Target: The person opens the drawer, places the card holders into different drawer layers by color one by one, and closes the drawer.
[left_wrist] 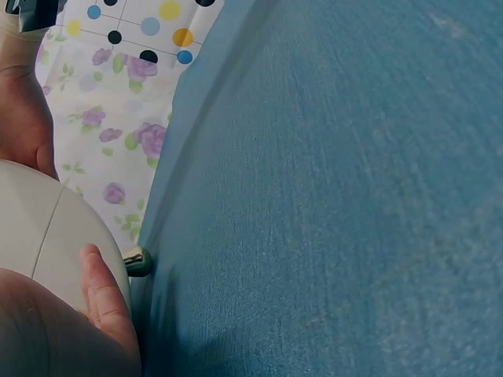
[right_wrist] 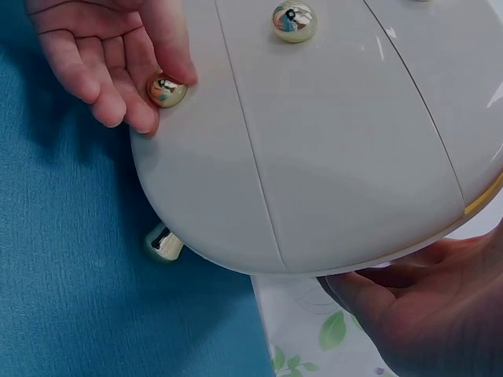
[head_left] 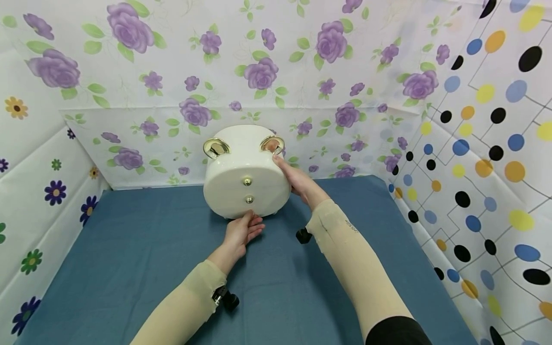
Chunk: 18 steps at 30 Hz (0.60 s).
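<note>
A glossy white rounded box [head_left: 222,191], with gold knobs in a column down its front and seams between the knobs like drawer fronts, stands on the blue cloth. My left hand [head_left: 239,235] is at its lower front. In the right wrist view, the left thumb and fingers pinch the lowest gold knob [right_wrist: 167,91]; the middle knob [right_wrist: 295,21] sits above it. My right hand [head_left: 303,183] rests along the box's right side, one fingertip near the upper edge beside a gold ring [head_left: 272,144]. Its other fingers are partly hidden behind the box.
The blue cloth [head_left: 129,249] covers the table. A floral sheet [head_left: 258,48] hangs close behind the box, with a dotted sheet [head_left: 496,167] on the right. Beneath the box a gold foot [left_wrist: 138,262] shows. A second gold ring [head_left: 216,148] is at upper left.
</note>
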Available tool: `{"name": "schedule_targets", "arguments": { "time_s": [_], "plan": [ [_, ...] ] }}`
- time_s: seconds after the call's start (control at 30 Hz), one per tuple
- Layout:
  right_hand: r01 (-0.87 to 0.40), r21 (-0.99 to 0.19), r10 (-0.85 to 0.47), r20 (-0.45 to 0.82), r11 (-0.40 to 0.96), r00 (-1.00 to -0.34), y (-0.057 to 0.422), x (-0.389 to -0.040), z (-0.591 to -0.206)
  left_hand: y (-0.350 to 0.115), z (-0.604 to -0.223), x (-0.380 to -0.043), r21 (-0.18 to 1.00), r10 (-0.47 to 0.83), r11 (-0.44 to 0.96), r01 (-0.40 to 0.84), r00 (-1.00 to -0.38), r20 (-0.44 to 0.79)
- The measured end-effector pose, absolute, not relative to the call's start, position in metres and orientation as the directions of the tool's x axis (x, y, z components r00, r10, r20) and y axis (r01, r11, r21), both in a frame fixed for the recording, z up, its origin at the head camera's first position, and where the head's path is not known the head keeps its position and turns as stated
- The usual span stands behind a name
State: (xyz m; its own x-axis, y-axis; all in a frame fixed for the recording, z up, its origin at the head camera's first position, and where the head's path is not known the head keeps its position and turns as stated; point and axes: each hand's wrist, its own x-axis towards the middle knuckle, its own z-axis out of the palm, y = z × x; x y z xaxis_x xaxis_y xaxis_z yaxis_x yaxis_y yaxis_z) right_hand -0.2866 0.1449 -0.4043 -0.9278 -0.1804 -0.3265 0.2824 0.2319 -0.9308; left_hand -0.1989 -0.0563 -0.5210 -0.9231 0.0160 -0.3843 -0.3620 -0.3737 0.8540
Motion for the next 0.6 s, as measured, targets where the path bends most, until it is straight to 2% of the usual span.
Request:
{"name": "schedule_targets", "arguments": {
  "time_s": [0.17, 0.3, 0.5, 0.6],
  "plan": [
    [0.277, -0.93, -0.18, -0.324, 0.242, -0.929, 0.14, -0.288, -0.403, -0.063, -0.521, -0.2, 0.853, 0.035, -0.362, -0.377, -0.919, -0.392],
    [0.264, -0.931, -0.19, -0.315, 0.253, -0.93, 0.138, -0.291, -0.403, -0.073, -0.517, -0.198, 0.847, 0.11, -0.329, -0.417, -0.908, -0.405],
    [0.211, -0.937, -0.245, -0.282, 0.28, -0.928, 0.155, -0.286, -0.407, -0.101, -0.496, -0.182, 0.879, 0.302, -0.141, -0.456, -0.865, -0.4],
    [0.095, -0.901, -0.236, -0.211, 0.423, -0.949, 0.177, -0.273, -0.416, -0.126, -0.482, -0.172, 0.921, 0.356, -0.007, -0.389, -0.862, -0.361]
  ]
}}
